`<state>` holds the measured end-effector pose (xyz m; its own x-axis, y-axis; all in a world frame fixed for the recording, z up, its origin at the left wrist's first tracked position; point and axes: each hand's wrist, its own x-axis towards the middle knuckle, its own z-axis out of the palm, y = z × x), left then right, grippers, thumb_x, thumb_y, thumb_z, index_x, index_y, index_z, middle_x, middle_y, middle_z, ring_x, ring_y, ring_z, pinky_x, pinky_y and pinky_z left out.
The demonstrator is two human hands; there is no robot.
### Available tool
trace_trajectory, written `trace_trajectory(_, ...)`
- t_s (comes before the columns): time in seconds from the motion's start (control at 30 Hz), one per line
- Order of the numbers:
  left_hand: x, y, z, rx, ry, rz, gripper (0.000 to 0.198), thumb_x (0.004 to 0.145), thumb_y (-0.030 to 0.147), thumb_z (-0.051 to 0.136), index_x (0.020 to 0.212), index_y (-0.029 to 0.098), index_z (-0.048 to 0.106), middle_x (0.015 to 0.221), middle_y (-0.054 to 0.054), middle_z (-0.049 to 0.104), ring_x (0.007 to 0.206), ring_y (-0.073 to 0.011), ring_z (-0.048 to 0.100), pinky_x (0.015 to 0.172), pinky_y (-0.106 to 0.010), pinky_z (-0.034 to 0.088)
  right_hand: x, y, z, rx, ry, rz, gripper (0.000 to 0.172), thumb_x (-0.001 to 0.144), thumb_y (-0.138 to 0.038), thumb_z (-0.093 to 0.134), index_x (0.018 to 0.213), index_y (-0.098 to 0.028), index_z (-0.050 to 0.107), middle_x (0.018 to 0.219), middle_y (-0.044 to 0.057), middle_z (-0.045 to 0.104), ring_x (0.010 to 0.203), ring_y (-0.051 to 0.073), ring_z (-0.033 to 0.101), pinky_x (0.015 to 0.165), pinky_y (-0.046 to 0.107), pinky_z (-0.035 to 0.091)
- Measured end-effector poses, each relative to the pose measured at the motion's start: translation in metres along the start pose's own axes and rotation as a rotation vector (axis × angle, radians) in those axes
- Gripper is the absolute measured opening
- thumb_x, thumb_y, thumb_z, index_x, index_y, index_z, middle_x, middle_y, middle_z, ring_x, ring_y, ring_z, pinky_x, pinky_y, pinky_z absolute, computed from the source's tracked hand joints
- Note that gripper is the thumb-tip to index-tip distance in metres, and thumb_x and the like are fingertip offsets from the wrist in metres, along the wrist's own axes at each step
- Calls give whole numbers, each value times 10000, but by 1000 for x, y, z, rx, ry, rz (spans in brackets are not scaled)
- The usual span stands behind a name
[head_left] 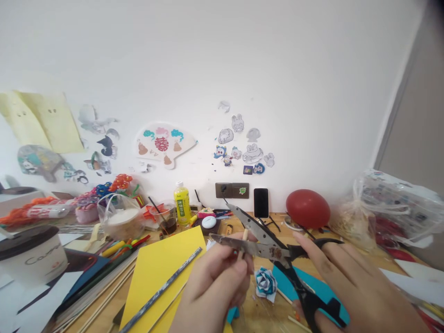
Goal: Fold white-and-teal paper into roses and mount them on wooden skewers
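Observation:
My right hand (350, 282) grips the black handles of a pair of scissors (267, 243), whose metal blades stand apart. Between the blades sits a thin wooden stick (243, 238), pinched upright by the fingers of my left hand (215, 282). Just below the blades lies a small blue-and-white paper rose (266, 282) on the wooden table. A teal paper piece (319, 291) lies under my right hand.
A yellow sheet (163, 273) with a metal ruler (163, 289) lies at left, beside bamboo skewers and coloured papers. A white cup (29, 256), plastic tub, yellow bottle (182, 203), phone (261, 202), red balloon (307, 208) and plastic bags (391, 208) line the back.

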<state>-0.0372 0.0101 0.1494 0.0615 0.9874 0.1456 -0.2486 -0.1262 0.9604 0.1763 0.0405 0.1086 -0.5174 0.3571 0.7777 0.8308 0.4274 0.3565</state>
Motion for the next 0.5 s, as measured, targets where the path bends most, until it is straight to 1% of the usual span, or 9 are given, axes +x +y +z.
trace_trajectory(0.07, 0, 0, 0, -11, -10, -20, 293, 688, 417, 715, 759, 167, 578, 538, 72, 397, 471, -54, 301, 439, -182, 232, 0, -2, 0, 8, 3, -2, 594, 790, -251, 421, 1362, -105, 360, 902, 97, 569, 834, 258, 563, 703, 363, 466)
trace_trajectory(0.1, 0, 0, -1, 14, -6, -30, 322, 689, 450, 710, 760, 168, 573, 520, 82, 375, 459, -52, 287, 431, -180, 229, 0, -3, 0, 7, 2, -1, 590, 786, -241, 421, 1357, -104, 365, 897, 94, 563, 826, 255, 559, 701, 361, 462)
trace_trajectory(0.2, 2, -2, -2, 143, 18, -45, 407, 710, 552, 645, 661, 171, 511, 486, 95, 329, 433, -49, 264, 412, -181, 217, 1, -5, 1, 12, 21, -17, 551, 780, -214, 417, 1320, -103, 406, 885, 90, 554, 811, 245, 553, 703, 353, 451)
trace_trajectory(0.27, 2, -4, -3, 248, 67, -15, 426, 725, 573, 611, 629, 176, 490, 485, 87, 338, 434, -58, 277, 409, -188, 216, 0, -5, 2, 19, 24, -36, 525, 779, -203, 416, 1294, -104, 429, 882, 88, 557, 800, 236, 553, 707, 346, 448)
trace_trajectory(0.37, 2, -5, -4, 412, 141, 59, 409, 756, 554, 579, 610, 178, 511, 485, 71, 352, 439, -77, 297, 406, -204, 219, -1, -6, 3, 11, 22, -47, 524, 785, -195, 400, 1300, -103, 421, 857, 81, 562, 767, 225, 555, 684, 335, 445)
trace_trajectory(0.43, 2, -5, -5, 472, 162, 79, 414, 773, 548, 557, 582, 185, 496, 481, 66, 348, 437, -84, 300, 402, -211, 221, -2, -7, 4, 0, 23, -42, 526, 798, -187, 378, 1316, -101, 403, 833, 75, 565, 748, 221, 557, 667, 331, 444)
trace_trajectory(0.5, 2, -6, -6, 485, 172, 82, 440, 779, 568, 529, 559, 195, 453, 481, 68, 331, 431, -83, 287, 396, -214, 210, -4, -9, 5, 0, 20, -46, 515, 818, -179, 348, 1325, -98, 389, 815, 69, 569, 731, 212, 558, 656, 322, 446)
